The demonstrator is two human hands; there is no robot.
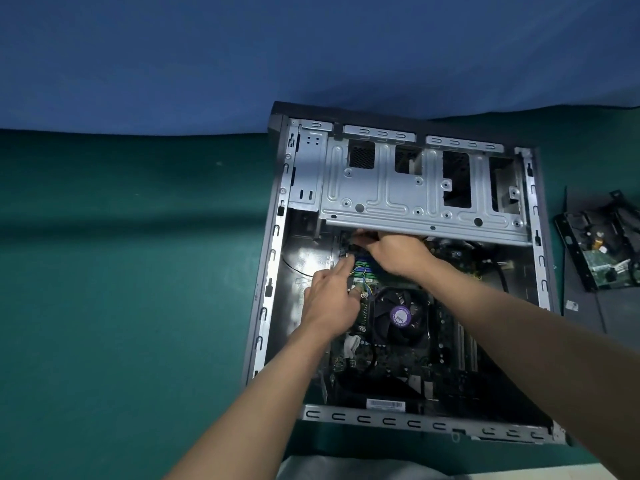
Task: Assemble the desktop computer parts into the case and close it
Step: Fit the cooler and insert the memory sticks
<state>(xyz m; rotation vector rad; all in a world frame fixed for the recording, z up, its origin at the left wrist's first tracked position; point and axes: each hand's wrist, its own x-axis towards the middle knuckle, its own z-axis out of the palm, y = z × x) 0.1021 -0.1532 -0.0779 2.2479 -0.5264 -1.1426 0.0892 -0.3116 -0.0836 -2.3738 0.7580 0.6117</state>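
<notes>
Reaching into the case, the left hand touches the memory slots, forefinger straight. The right hand (farther in) pinches something dark.

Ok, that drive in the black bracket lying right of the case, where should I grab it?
Take the drive bracket by its two long black rails, coming down from above. It seems to lie flat with its green circuit board facing up, so hold the frame's edges, not the board. Its right end is out of view.
</notes>
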